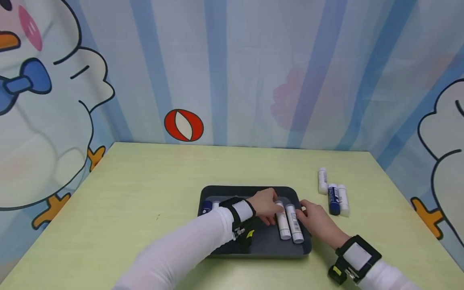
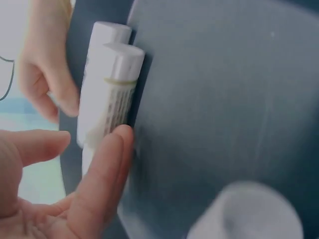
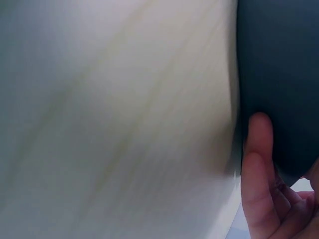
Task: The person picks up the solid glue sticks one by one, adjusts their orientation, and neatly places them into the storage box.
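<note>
Two white glue sticks, a left one (image 1: 283,225) and a right one (image 1: 295,225), lie side by side at the right end of a dark grey tray (image 1: 268,247). My left hand (image 1: 266,204) reaches over the tray, its extended fingers touching the nearer glue stick (image 2: 117,94) in the left wrist view; the thumb stands apart from it. At the tray's right rim, my right hand (image 1: 319,221) holds the edge, thumb on the inner side and fingers (image 3: 259,194) against the outer wall. A blue glue stick (image 1: 207,207) and a partly hidden white one (image 1: 216,204) are at the tray's left end.
Right of the tray, on the pale yellow table (image 1: 145,193), are a blue tube (image 1: 334,199), a white tube (image 1: 343,200) beside it and another white tube (image 1: 322,181) behind. A patterned curtain (image 1: 239,72) rises behind the table.
</note>
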`<state>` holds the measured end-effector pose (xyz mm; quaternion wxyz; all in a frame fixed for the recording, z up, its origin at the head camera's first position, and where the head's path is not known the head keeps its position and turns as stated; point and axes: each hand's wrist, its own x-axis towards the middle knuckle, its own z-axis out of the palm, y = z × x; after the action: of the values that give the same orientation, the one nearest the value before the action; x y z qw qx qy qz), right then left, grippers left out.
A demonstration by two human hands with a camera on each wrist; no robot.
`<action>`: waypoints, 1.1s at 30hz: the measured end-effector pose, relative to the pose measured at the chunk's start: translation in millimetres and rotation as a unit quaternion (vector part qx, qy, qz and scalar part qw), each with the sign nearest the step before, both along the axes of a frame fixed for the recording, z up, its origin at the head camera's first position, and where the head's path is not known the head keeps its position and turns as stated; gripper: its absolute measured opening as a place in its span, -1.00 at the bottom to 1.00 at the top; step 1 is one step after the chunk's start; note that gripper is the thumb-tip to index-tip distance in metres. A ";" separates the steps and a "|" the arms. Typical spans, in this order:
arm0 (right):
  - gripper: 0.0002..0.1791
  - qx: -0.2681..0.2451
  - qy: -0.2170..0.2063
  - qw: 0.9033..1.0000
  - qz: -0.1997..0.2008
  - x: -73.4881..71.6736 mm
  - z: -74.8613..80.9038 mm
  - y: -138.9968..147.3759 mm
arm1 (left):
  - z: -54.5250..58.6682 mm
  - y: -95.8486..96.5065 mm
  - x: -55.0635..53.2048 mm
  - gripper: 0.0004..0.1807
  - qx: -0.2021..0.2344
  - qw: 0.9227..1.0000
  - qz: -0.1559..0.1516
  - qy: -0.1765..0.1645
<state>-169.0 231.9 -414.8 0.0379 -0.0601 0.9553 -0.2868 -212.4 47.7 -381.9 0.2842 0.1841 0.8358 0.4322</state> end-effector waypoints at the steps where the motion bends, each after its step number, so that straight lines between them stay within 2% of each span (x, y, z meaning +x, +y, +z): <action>1: -0.65 -0.001 -0.001 1.000 0.000 0.0 0.0 -0.1 | 1.9 -3.5 -1.1 -0.52 0.005 1.000 0.000 0.002; 5: -0.65 -0.004 -0.001 1.000 0.000 0.6 0.2 0.0 | 9.5 -17.6 -7.1 -0.55 0.023 1.000 0.006 0.015; 9: -0.65 -0.006 -0.002 1.000 -0.001 1.1 1.0 0.1 | 14.2 -35.9 -12.1 -0.60 0.046 0.998 0.001 0.046; 12: -0.64 -0.007 -0.006 1.000 -0.004 0.6 1.5 -0.2 | 19.4 -54.7 -12.6 -0.64 0.045 0.995 -0.017 0.091; 14: -0.64 -0.006 -0.009 1.000 -0.005 0.1 1.8 -0.5 | 25.5 -70.0 -10.9 -0.66 0.023 0.990 -0.027 0.137; 15: -0.64 -0.006 -0.011 1.000 -0.006 0.0 1.7 -0.5 | 28.1 -78.0 -10.1 -0.68 0.005 0.985 -0.030 0.170; 17: -0.64 -0.006 -0.014 1.000 -0.007 -0.7 1.7 -0.5 | 32.7 -94.9 -8.1 -0.71 -0.037 0.970 -0.025 0.240; 20: -0.62 -0.005 -0.019 1.000 -0.007 -0.9 2.0 -1.0 | 38.3 -120.6 -3.8 -0.73 -0.108 0.935 0.003 0.337; 22: -0.62 -0.003 -0.020 1.000 -0.008 -1.0 2.0 -1.3 | 39.6 -137.3 -0.9 -0.71 -0.143 0.917 0.030 0.370; 24: -0.62 -0.004 -0.022 1.000 -0.008 -0.7 2.1 -1.3 | 37.1 -152.1 1.2 -0.69 -0.169 0.908 0.055 0.379; 26: -0.63 -0.004 -0.024 1.000 -0.010 -0.5 2.1 -1.0 | 32.4 -164.1 3.4 -0.66 -0.187 0.909 0.073 0.365; 28: -0.63 -0.005 -0.026 1.000 -0.009 -0.4 1.9 -0.4 | 25.5 -173.1 5.4 -0.65 -0.200 0.916 0.085 0.338; 30: -0.62 -0.004 -0.026 1.000 -0.008 -0.5 1.6 0.3 | 20.1 -178.7 8.0 -0.67 -0.208 0.929 0.087 0.294; 33: -0.61 -0.002 -0.028 1.000 -0.007 -1.3 1.0 0.9 | 13.8 -184.2 10.2 -0.68 -0.198 0.954 0.075 0.212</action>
<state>-170.3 232.8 -413.8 0.0623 -0.0459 0.9537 -0.2906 -202.2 -136.5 -368.2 0.0981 0.1487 0.9570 0.2288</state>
